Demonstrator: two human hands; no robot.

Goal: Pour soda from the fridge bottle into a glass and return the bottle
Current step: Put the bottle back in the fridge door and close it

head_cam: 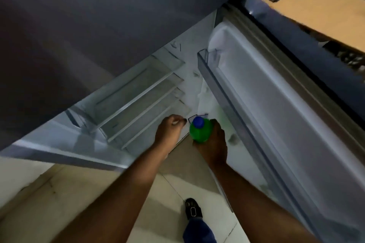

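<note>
A green soda bottle [199, 132] with a blue cap stands upright low down at the hinge side of the open fridge, next to the door's lower bin. My right hand [214, 144] is wrapped around its body from the right. My left hand [170, 130] hovers just left of the bottle with its fingers curled in and nothing in them. No glass is in view.
The fridge interior [138, 94] has several bare glass shelves. The open door [286, 114] swings to the right with a clear upper bin [205, 59]. A cardboard box [320, 6] sits beyond the door. Tiled floor and my shoe [192, 209] are below.
</note>
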